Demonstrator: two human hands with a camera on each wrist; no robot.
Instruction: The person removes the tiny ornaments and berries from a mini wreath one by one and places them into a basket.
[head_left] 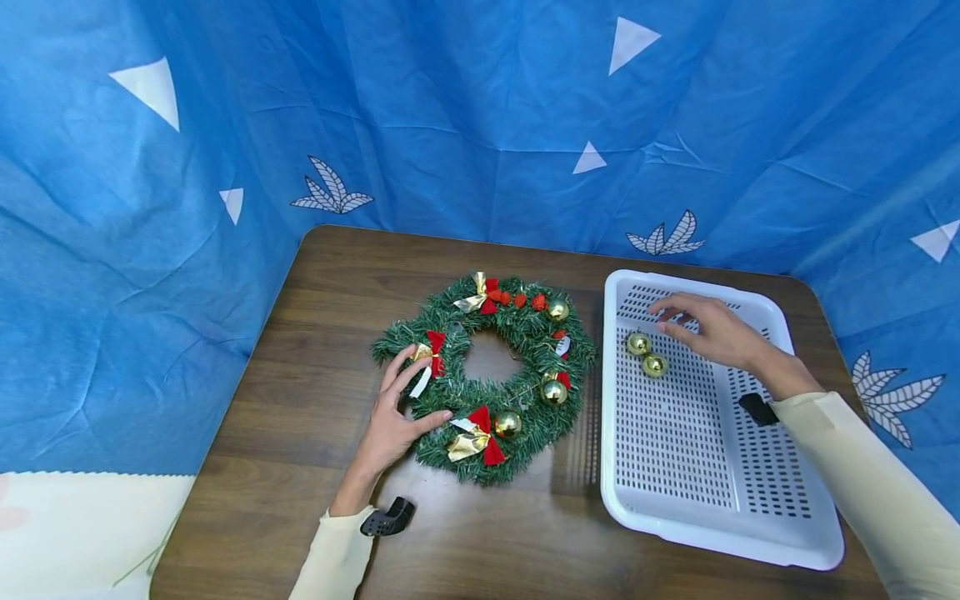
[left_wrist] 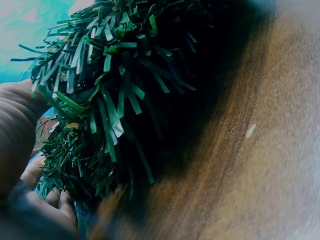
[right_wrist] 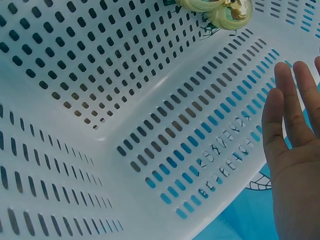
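A green artificial Christmas wreath (head_left: 528, 437) lies on the table, trimmed with red-and-gold bows (head_left: 474, 437), red berries and several shiny gold balls (head_left: 553, 390). On its left side rests my left hand (head_left: 392, 425), fingers spread by a bow (head_left: 435, 354) and thumb pointing to the lower bow. The left wrist view shows the wreath's bristly edge (left_wrist: 110, 95) close up beside the hand (left_wrist: 17, 135). Over the white basket (head_left: 667, 446) hovers my right hand (head_left: 708, 332), fingers loosely bent and holding nothing. Two gold balls (head_left: 655, 365) lie together just left of its fingertips.
The perforated basket's raised rim (head_left: 609, 400) stands right of the wreath. A brown wooden table (head_left: 300, 408) carries both. Blue patterned cloth (head_left: 450, 100) hangs behind and at the sides. Each wrist wears a black camera (head_left: 387, 517).
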